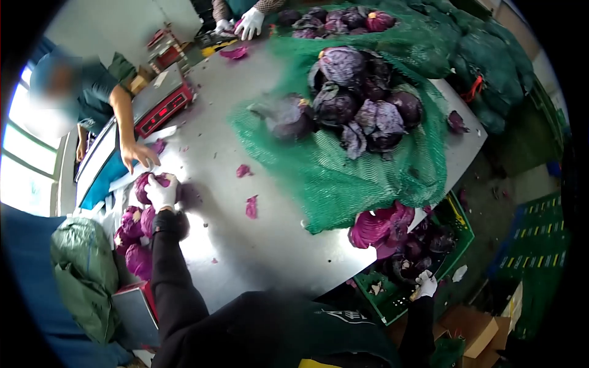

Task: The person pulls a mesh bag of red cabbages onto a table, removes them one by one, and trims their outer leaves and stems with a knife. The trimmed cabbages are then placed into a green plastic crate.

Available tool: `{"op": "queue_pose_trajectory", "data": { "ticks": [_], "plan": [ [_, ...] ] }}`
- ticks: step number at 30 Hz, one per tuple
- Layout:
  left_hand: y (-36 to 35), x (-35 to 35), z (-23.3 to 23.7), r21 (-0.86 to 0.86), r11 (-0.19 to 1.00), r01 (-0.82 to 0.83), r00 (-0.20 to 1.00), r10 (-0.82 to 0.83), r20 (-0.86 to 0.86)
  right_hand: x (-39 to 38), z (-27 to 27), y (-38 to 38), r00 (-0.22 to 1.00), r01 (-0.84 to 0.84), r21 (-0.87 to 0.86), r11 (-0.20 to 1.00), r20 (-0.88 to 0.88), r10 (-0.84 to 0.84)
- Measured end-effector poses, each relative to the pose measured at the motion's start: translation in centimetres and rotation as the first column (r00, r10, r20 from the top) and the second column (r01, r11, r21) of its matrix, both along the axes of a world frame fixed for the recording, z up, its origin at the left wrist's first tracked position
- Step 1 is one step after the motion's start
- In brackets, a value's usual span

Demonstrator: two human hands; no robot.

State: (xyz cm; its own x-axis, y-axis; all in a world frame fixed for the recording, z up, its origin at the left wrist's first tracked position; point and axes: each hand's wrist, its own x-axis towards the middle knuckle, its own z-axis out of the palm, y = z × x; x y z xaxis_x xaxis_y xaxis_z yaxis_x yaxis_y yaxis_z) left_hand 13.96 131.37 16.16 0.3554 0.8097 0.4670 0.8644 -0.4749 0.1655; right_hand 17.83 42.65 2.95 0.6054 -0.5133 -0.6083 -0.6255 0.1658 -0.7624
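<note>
My left hand, in a white glove, is closed on a red cabbage at the left edge of the metal table. More trimmed red cabbages lie just below it. A co-worker's bare hand reaches close above my left hand. Over the green crate at the lower right is my right hand, also gloved. Its fingers look curled, but what they hold is too small to name. Dark cabbage leaves and pieces fill the crate beside it.
Dark red cabbages are heaped on a green net sack. Torn leaves lie scattered on the table. A scale with a red display stands at the left. Another person's gloved hands are at the far end. Cardboard boxes sit lower right.
</note>
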Motion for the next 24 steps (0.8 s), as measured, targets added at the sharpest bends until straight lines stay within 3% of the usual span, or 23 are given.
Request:
{"op": "queue_pose_trajectory", "data": {
  "ticks": [2, 4, 6, 7, 8, 9, 11, 12, 13, 14, 16, 18, 19, 20, 22, 24],
  "plan": [
    [3.3, 1.1, 0.9, -0.166, 0.981, -0.097, 0.939, 0.035, -0.341, -0.4, 1.8, -0.1, 0.998, 0.058, -0.041, 0.997, -0.017, -0.058],
    [4.7, 4.8, 4.4, -0.411, 0.911, 0.037, 0.847, -0.247, -0.471, -1.4, 2.1, -0.8, 0.998, 0.053, 0.007, 0.999, 0.041, -0.053],
    [-5.3, 8.0, 8.9, -0.253, 0.918, 0.304, 0.910, -0.358, -0.208, -2.1, 1.5, -0.9, 0.994, 0.100, 0.034, 0.994, 0.037, -0.101],
    [-9.1, 9.5, 9.3, -0.167, 0.800, 0.576, 0.804, -0.591, -0.062, -2.3, 1.3, -0.5, 0.996, 0.084, 0.048, 0.995, 0.027, -0.085],
    [-15.8, 10.8, 13.0, -0.221, 0.731, 0.646, 0.732, -0.675, -0.093, -2.5, 1.2, 0.2, 0.997, 0.071, 0.059, 0.996, 0.019, -0.072],
    [-19.0, 12.3, 12.8, -0.205, 0.580, 0.789, 0.599, -0.800, 0.042, -2.5, 1.0, 1.1, 0.997, 0.079, 0.051, 0.996, 0.004, -0.079],
    [-25.4, 15.1, 12.3, -0.159, 0.183, 0.970, 0.221, -0.936, 0.273, -1.6, 1.4, 2.9, 0.999, 0.049, 0.053, 0.997, -0.012, -0.048],
    [-26.5, 16.9, 11.6, -0.289, 0.062, 0.955, 0.111, -0.981, 0.159, -1.2, 1.9, 4.0, 0.999, 0.037, 0.041, 0.998, -0.017, -0.037],
    [-28.0, 18.9, 9.5, -0.276, 0.078, 0.958, 0.106, -0.990, 0.088, -0.9, 2.0, 4.6, 1.000, 0.022, 0.044, 0.999, 0.005, -0.022],
    [-28.3, 20.9, 7.5, -0.316, 0.195, 0.929, 0.207, -0.978, 0.006, -0.7, 2.0, 5.0, 1.000, 0.008, 0.045, 0.999, 0.027, -0.009],
    [-29.0, 23.5, 7.9, -0.023, 0.423, 0.906, 0.417, -0.901, -0.122, -0.5, 2.9, 5.7, 0.997, -0.013, 0.058, 0.998, 0.077, 0.008],
    [-28.9, 24.7, 8.8, -0.090, 0.610, 0.787, 0.610, -0.792, -0.038, -1.0, 3.8, 5.9, 0.997, -0.008, 0.034, 0.999, 0.076, 0.005],
    [-28.8, 25.4, 9.0, -0.207, 0.669, 0.714, 0.685, -0.728, 0.009, -1.5, 3.5, 5.4, 0.998, -0.008, 0.028, 1.000, 0.065, 0.006],
    [-27.0, 26.6, 7.8, -0.238, 0.649, 0.723, 0.661, -0.749, -0.033, -2.1, 3.2, 4.9, 0.999, -0.011, 0.023, 1.000, 0.052, 0.010],
    [-28.0, 27.5, 10.9, -0.559, 0.587, 0.585, 0.678, -0.732, -0.060, -3.2, 2.4, 4.2, 1.000, -0.006, -0.010, 1.000, -0.028, 0.005],
    [-28.3, 27.9, 10.4, -0.557, 0.571, 0.603, 0.714, -0.698, 0.057, -4.4, 1.4, 3.9, 1.000, 0.021, 0.027, 0.999, -0.019, -0.020]
  ]
}}
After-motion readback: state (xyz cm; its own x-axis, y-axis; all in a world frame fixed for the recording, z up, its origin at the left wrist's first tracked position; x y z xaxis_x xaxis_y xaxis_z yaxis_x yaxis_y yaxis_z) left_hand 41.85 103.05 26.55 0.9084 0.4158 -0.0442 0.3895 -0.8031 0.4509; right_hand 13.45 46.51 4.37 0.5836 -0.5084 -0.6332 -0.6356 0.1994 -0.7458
